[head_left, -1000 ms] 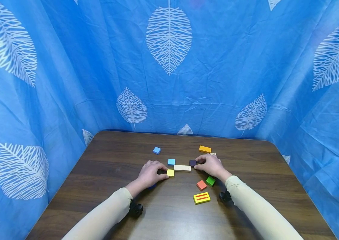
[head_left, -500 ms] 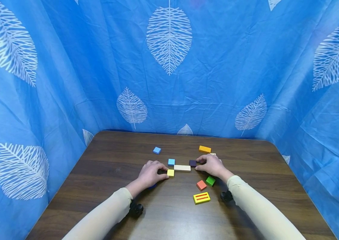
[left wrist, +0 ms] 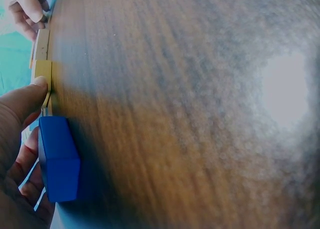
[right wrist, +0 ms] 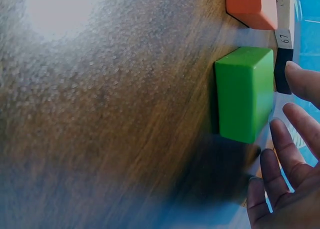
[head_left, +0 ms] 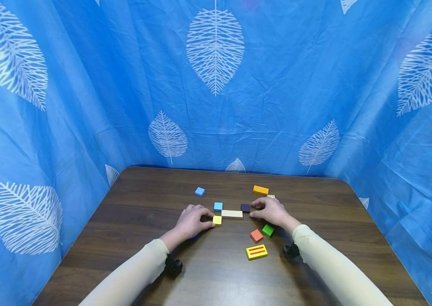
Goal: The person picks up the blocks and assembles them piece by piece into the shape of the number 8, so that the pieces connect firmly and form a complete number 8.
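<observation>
Between thumb and fingertips, my left hand [head_left: 191, 221] pinches a small yellow block [head_left: 217, 220] on the table. A long pale wooden block [head_left: 232, 214] lies just to its right, and a light-blue block [head_left: 218, 206] sits behind. At the pale block's far end is a dark block [head_left: 245, 208], nearly black. My right hand [head_left: 271, 211] is beside that dark block, its spread fingers holding nothing; in the right wrist view the thumb is close to the dark block [right wrist: 284, 71]. Under the left hand lies a blue block [left wrist: 59, 159], mostly hidden from the head view.
Green [head_left: 268, 230] and red-orange blocks [head_left: 256, 236] lie in front of the right hand. Nearer is a yellow block with red stripes [head_left: 256, 252]. Farther back are an orange block [head_left: 260, 190], a partly hidden pale block [head_left: 271, 196] and another blue block [head_left: 200, 191]. A blue leaf-patterned curtain [head_left: 216, 127] surrounds the table.
My right hand has let go of the dark block and drawn slightly away to the right. My left hand stays on the yellow block.
</observation>
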`<act>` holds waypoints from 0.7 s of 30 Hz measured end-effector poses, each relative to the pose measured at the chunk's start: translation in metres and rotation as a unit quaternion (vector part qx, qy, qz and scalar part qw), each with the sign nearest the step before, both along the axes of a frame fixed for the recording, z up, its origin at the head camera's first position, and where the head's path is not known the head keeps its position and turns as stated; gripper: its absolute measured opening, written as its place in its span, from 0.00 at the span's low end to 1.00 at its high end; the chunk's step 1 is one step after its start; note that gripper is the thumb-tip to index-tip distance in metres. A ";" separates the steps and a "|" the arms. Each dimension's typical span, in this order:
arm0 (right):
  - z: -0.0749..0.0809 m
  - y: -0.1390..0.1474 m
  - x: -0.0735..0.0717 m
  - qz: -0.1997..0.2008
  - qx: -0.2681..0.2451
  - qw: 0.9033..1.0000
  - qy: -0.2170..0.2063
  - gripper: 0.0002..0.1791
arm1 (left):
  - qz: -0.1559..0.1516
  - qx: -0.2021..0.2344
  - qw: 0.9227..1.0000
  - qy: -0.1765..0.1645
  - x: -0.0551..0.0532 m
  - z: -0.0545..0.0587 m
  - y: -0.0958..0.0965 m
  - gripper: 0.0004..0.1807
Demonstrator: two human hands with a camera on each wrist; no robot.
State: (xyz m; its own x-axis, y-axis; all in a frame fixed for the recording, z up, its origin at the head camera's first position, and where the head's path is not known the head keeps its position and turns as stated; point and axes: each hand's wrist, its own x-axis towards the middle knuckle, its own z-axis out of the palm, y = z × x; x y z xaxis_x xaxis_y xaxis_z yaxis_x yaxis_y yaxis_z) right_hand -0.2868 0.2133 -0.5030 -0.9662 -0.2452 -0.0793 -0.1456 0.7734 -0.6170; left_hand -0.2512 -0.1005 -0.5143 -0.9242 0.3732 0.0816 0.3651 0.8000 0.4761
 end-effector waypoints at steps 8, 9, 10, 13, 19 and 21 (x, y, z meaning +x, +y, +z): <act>0.002 0.007 0.004 -0.012 -0.045 0.999 -0.019 0.23 | 0.001 -0.003 1.000 0.001 0.000 -0.001 0.000 0.16; 0.002 0.008 0.005 -0.014 -0.046 0.999 -0.018 0.23 | 0.001 -0.004 1.000 0.001 0.000 -0.001 0.000 0.16; 0.003 0.009 0.006 -0.016 -0.048 0.999 -0.017 0.24 | 0.001 -0.004 1.000 0.000 0.000 -0.001 0.000 0.16; 0.006 0.012 0.009 -0.025 -0.056 0.998 -0.014 0.24 | 0.001 -0.001 1.000 0.000 0.000 0.000 0.001 0.16; 0.008 0.020 0.014 -0.026 -0.061 0.998 -0.006 0.24 | 0.001 0.002 1.000 0.000 0.001 0.000 0.000 0.16; 0.008 0.022 0.015 -0.025 -0.061 0.998 -0.002 0.25 | 0.001 0.003 1.000 0.000 0.001 -0.001 0.000 0.16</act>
